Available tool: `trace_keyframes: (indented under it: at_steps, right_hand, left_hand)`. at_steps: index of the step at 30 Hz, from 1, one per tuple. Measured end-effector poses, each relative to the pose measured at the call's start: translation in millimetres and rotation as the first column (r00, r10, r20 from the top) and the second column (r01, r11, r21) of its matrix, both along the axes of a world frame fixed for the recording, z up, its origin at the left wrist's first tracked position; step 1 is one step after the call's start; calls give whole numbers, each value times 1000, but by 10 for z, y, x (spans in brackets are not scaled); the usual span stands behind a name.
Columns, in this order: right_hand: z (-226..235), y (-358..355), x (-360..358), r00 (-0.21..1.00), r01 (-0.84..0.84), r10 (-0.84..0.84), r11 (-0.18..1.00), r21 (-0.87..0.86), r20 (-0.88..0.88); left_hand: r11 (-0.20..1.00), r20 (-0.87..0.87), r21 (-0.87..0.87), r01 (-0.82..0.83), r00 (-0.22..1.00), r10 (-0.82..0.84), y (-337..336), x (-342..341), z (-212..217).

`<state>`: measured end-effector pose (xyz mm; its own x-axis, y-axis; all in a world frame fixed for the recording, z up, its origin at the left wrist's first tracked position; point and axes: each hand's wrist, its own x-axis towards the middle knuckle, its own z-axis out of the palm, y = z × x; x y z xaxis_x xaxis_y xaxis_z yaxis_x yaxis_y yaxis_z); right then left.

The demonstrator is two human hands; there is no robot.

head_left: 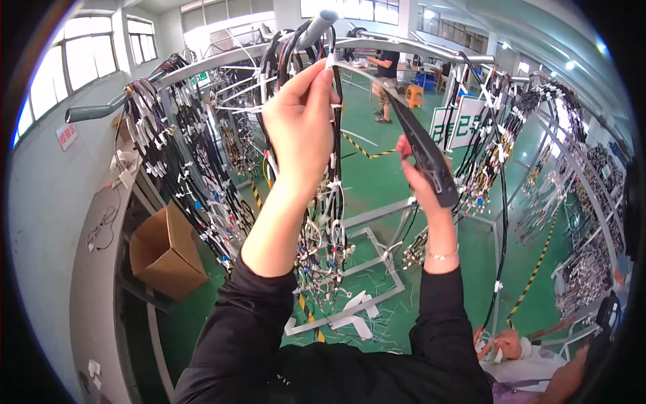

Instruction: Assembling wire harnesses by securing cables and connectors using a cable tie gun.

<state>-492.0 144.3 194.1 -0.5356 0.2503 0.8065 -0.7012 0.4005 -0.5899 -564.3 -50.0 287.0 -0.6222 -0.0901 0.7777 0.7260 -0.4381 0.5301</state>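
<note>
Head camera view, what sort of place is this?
Most likely a factory workshop for wiring harnesses: bundles of cables hang from metal racks, yellow-and-black striped tape marks the green floor, and the right hand holds a black tool.

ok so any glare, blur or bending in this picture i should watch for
Head view: the upper-left windows are blown out to white and the ceiling lamps glare; head view: the bench at left bows near the dark rim; head view: the far-right wire bundles look soft, while the left hand is fairly clear.
</note>
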Motion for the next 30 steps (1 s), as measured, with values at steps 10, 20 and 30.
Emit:
trace_keyframes:
  at_steps: [10, 20, 30]
  right_hand:
    - [650, -49, -183, 938, -333, 347, 900, 281, -1]
    - [733, -59, 7, 982, -184, 187, 902, 391, 30]
    - [342, -434, 89, 954, 270, -222, 927, 260, -200]
  left_hand:
    - [980, -87, -162, -116, 991, 103, -217, 5, 201]
    - [944, -163, -251, -213, 971, 175, -320, -1, 185]
    - [870, -76, -484, -96, 995, 67, -455, -141, 211]
